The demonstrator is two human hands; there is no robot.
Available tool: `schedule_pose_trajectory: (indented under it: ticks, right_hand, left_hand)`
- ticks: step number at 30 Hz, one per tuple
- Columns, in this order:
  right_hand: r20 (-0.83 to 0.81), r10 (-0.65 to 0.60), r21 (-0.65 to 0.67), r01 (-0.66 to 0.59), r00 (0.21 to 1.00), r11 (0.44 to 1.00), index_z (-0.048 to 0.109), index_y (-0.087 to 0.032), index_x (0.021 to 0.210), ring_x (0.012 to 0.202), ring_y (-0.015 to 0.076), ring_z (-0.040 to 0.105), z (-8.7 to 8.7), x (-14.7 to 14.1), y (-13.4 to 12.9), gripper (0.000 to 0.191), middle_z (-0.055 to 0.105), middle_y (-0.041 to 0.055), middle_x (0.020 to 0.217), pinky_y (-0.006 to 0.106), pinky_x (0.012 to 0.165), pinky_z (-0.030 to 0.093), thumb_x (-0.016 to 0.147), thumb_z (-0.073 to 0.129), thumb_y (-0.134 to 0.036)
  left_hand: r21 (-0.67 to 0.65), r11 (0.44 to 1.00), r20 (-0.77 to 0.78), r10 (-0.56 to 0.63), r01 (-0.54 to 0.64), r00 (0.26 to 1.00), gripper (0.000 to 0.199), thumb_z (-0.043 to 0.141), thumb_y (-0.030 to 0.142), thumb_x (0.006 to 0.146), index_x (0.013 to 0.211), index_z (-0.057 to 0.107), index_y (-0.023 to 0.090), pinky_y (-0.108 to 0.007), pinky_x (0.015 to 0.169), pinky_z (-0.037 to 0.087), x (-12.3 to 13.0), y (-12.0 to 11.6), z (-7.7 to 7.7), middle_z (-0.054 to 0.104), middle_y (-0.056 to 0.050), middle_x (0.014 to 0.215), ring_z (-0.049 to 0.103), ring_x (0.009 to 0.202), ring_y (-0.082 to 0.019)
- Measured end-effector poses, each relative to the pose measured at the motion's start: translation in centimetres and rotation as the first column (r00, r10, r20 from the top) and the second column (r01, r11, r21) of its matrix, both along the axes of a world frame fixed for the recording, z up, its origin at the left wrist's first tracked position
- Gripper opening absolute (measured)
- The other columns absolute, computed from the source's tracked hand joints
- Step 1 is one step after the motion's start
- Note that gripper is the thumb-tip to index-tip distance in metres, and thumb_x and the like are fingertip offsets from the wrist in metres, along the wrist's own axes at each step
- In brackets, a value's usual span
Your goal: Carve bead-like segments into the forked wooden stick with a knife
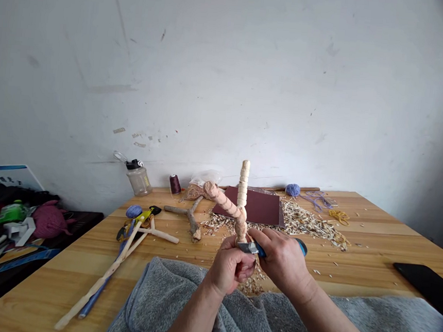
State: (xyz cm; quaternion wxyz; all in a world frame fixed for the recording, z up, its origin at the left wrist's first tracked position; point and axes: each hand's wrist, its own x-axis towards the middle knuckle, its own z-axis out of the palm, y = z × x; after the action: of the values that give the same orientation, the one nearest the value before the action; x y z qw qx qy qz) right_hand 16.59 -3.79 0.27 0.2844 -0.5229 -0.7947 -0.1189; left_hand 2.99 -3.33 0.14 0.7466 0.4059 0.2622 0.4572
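Observation:
A peeled, Y-shaped forked branch [241, 220] with ring grooves cut around both prongs stands upright in front of me. My left hand [232, 266] is wrapped round its lower stem, which the fingers mostly hide. In my right hand [281, 256] is a utility knife [261, 250] with a blue handle, its dark rounded end sticking out on the right. The knife's metal blade end lies across the stem just above my left hand, apparently touching the wood. Under my forearms is a grey towel [172, 280].
Wood shavings [309, 223] and dark red sandpaper [258, 210] lie behind my hands. An unpeeled forked branch [190, 216], long peeled sticks [120, 258], a bottle [138, 178], a thread spool [174, 184] and blue yarn [293, 190] surround them. A black flat object [424, 287] lies right.

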Motion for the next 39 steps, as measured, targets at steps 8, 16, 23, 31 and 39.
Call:
schedule_pose_trajectory:
  ticks: [8,16,23,31,39]
  right_hand:
    - [0.029,0.021,0.062,-0.023,0.999,0.998,0.062,-0.025,0.094,0.064,0.0129,0.049,-0.1,0.1,0.3,0.034,0.057,-0.0018,0.069,0.026,0.06,0.025,0.071,0.046,-0.006]
    - [0.033,0.073,0.174,-0.078,0.997,0.982,0.062,-0.022,0.083,0.061,0.0125,0.044,-0.1,0.2,0.3,0.025,0.053,-0.0014,0.064,0.026,0.059,0.024,0.071,0.047,-0.005]
    - [0.043,0.125,0.222,-0.131,0.991,0.966,0.062,-0.023,0.087,0.061,0.0118,0.043,-0.1,1.5,1.1,0.025,0.053,-0.0017,0.064,0.025,0.059,0.024,0.074,0.048,-0.006]
    - [0.107,0.151,0.167,-0.168,0.983,0.972,0.062,-0.022,0.098,0.066,0.0114,0.047,0.7,1.7,0.6,0.024,0.056,-0.001,0.068,0.026,0.061,0.027,0.08,0.05,-0.014]
    - [0.114,0.02,0.168,-0.039,0.993,0.985,0.062,-0.025,0.097,0.064,0.0127,0.043,0.8,1.1,0.1,0.029,0.055,-0.0016,0.067,0.028,0.061,0.023,0.077,0.048,-0.009]
  left_hand:
    - [-0.018,0.988,-0.061,-0.157,0.157,0.986,0.021,0.052,0.007,0.045,0.049,0.034,0.018,-0.015,0.03,0.01,-1.1,0.3,0.4,0.032,0.009,0.036,0.02,0.027,-0.001]
    - [-0.027,0.914,-0.021,-0.406,0.405,0.914,0.018,0.055,0.009,0.05,0.052,0.038,0.017,-0.016,0.03,0.01,-2.3,0.9,0.3,0.03,0.009,0.038,0.017,0.029,-0.001]
    - [-0.042,0.859,0.016,-0.509,0.509,0.861,0.017,0.061,0.016,0.058,0.06,0.044,0.016,-0.017,0.032,0.008,-1.8,0.4,0.5,0.029,0.009,0.04,0.017,0.031,-0.001]
    - [0.045,0.996,-0.106,-0.067,0.072,0.992,0.025,0.06,0.015,0.055,0.067,0.039,0.02,-0.017,0.034,0.009,-1.0,1.0,-0.4,0.034,0.01,0.04,0.025,0.033,-0.004]
    - [0.183,0.983,-0.192,0.013,0.023,0.981,0.017,0.057,0.017,0.063,0.065,0.04,0.019,-0.017,0.035,0.018,-0.6,0.8,-0.5,0.038,0.009,0.041,0.028,0.035,-0.004]
